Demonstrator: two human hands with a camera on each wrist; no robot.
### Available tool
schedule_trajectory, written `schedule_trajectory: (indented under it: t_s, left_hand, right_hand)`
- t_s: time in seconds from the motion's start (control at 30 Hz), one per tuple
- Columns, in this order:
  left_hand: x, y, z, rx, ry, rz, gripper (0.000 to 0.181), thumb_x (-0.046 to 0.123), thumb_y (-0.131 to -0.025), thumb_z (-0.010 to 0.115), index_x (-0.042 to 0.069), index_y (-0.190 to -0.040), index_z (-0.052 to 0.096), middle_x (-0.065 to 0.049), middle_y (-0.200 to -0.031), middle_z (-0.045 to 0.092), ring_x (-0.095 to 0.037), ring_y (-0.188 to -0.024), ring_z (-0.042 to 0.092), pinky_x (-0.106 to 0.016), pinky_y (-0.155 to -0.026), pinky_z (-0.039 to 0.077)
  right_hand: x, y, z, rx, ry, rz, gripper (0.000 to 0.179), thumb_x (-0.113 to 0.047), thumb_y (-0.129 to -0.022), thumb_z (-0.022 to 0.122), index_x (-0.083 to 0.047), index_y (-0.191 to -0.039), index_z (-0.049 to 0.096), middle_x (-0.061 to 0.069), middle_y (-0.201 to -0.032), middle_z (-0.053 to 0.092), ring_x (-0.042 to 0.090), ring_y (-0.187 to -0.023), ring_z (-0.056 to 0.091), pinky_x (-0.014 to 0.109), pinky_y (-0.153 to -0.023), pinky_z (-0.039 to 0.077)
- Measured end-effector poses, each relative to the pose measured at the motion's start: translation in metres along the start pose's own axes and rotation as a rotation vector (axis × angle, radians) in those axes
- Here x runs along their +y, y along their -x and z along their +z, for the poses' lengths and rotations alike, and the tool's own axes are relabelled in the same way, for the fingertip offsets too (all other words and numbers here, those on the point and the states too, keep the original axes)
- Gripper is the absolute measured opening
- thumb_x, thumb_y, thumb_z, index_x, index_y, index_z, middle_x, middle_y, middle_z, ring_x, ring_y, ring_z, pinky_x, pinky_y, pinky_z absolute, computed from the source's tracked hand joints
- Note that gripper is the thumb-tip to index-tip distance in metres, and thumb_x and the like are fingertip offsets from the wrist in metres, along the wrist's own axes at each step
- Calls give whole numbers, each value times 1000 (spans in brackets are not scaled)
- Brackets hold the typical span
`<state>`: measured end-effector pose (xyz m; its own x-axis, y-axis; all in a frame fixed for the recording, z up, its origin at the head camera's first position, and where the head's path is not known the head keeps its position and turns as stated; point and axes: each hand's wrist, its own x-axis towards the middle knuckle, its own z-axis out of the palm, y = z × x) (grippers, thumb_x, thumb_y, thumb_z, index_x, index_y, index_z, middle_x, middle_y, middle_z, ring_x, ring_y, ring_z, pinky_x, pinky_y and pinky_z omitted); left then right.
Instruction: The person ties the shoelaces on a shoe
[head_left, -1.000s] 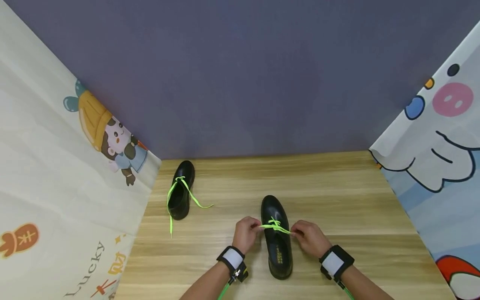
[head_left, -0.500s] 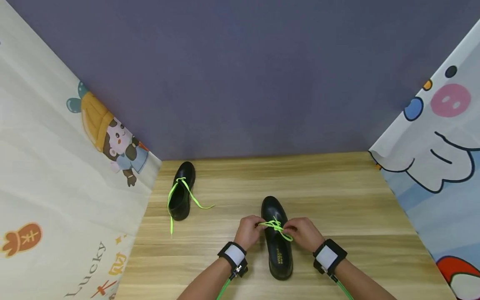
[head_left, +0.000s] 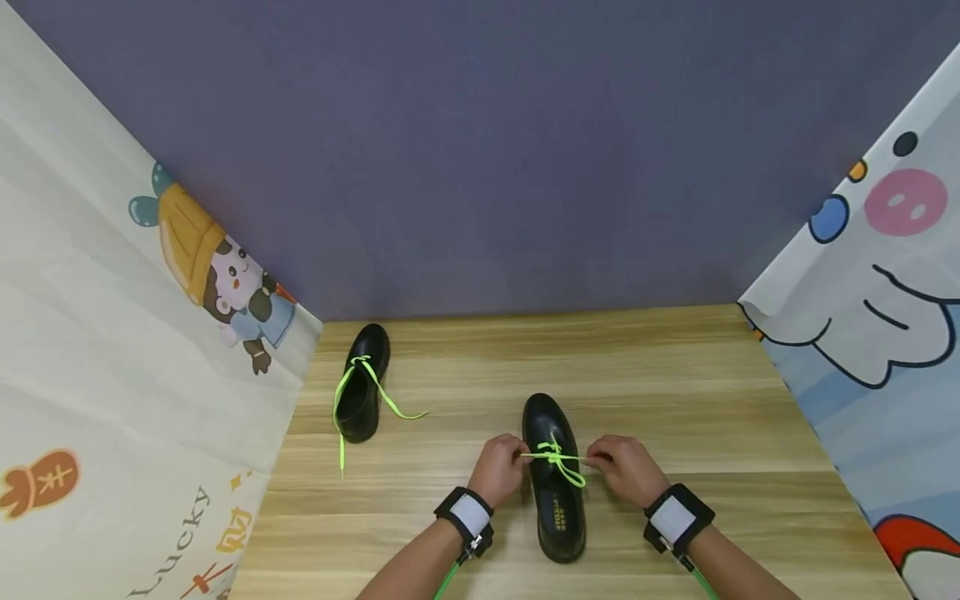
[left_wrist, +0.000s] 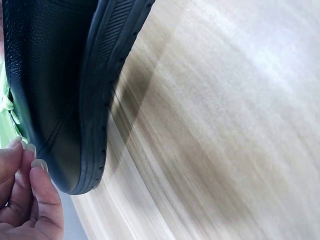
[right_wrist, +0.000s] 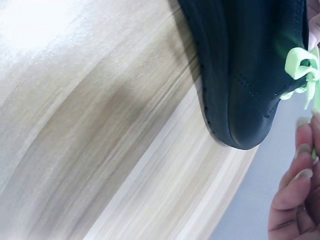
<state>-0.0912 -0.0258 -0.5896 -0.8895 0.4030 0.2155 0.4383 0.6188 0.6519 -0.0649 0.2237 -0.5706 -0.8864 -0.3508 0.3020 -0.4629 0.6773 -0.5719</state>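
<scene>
A black leather shoe (head_left: 551,500) lies in the middle front of the head view, toe pointing away. Its neon-green shoelace (head_left: 555,457) is knotted over the throat, and one loop droops towards the heel on the right. On the left side, my left hand (head_left: 498,472) pinches one part of the lace between thumb and fingertips. Opposite it, my right hand (head_left: 628,468) pinches another part, and the lace runs taut between both hands. The right wrist view shows the knot (right_wrist: 305,65) close up beside the curled fingers (right_wrist: 292,192).
A second black shoe (head_left: 371,346) stands at the back left of the wooden surface (head_left: 637,358), its green lace (head_left: 390,402) hanging loose on both sides. A grey-blue panel (head_left: 525,167) rises behind, with printed white cloths (head_left: 97,317) at either side.
My right hand moved in to the knot, then back out to the right, drawing the lace tight. A loop now hangs over the shoe's opening. My left hand has barely shifted.
</scene>
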Motion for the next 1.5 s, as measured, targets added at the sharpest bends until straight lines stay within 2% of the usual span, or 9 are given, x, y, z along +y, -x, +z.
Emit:
schedule_trajectory:
  t_s: [0.17,0.3,0.43,0.53,0.67,0.8,0.97,1.3,1.5]
  left_hand:
    - [-2,3,0,5,36,-19,6,1,-86,75,6,-84,72,1,-78,64,-7,-72,57,-21,-67,48]
    - [-1,7,2,4,81,-60,9,8,-89,76,6,-96,72,0,-87,64,-7,-76,57,-21,-68,48]
    - [11,10,4,0,64,-94,41,26,-94,72,6,-128,62,-9,-121,60,-22,-109,60,-35,-89,52]
    - [26,12,9,-21,6,-78,65,42,-95,69,10,-147,46,-16,-146,44,-34,-133,46,-48,-101,47]
    - [46,20,20,-89,-107,-12,83,58,-90,66,22,-157,32,-17,-161,24,-48,-143,29,-65,-98,43]
    - [60,29,34,-124,-236,40,94,71,-83,65,35,-160,24,-14,-165,15,-57,-142,21,-75,-87,42]
    - [70,35,45,-147,-360,50,102,78,-76,65,43,-159,18,-12,-166,16,-58,-142,22,-75,-82,44]
    - [81,43,59,-249,-545,4,75,65,-78,73,36,-144,54,-9,-163,23,-57,-141,22,-67,-77,51]
    - [78,44,63,-202,-628,29,62,55,-80,73,31,-135,61,-8,-159,32,-56,-140,23,-55,-76,55]
  right_hand:
    - [1,0,3,25,-14,-9,8,-5,-82,80,-8,-83,73,-7,-79,66,4,-70,60,26,-60,50]
    - [-1,0,6,-1,-46,89,22,-19,-87,79,-5,-104,74,-2,-89,66,4,-74,58,25,-63,50]
    - [-2,1,6,-3,-53,157,36,-22,-95,71,-2,-124,64,10,-106,64,16,-86,61,30,-69,53]
    - [-1,1,5,40,-48,153,36,-15,-96,68,1,-128,58,15,-114,60,25,-92,61,33,-70,53]
    - [-1,1,3,60,-48,161,42,-14,-96,68,3,-132,54,16,-119,54,32,-98,60,39,-71,54]
    - [0,1,4,45,-43,168,48,-18,-98,67,-2,-140,50,17,-125,50,36,-105,59,45,-75,55]
    - [3,2,4,58,-29,161,52,-18,-98,67,-6,-145,48,21,-131,47,39,-110,58,51,-76,56]
    - [13,10,11,62,-14,200,59,-21,-98,67,-9,-150,43,25,-140,39,43,-111,59,53,-80,55]
    - [11,13,15,77,-7,194,59,-21,-98,67,-8,-150,43,29,-141,37,47,-112,57,57,-80,53]
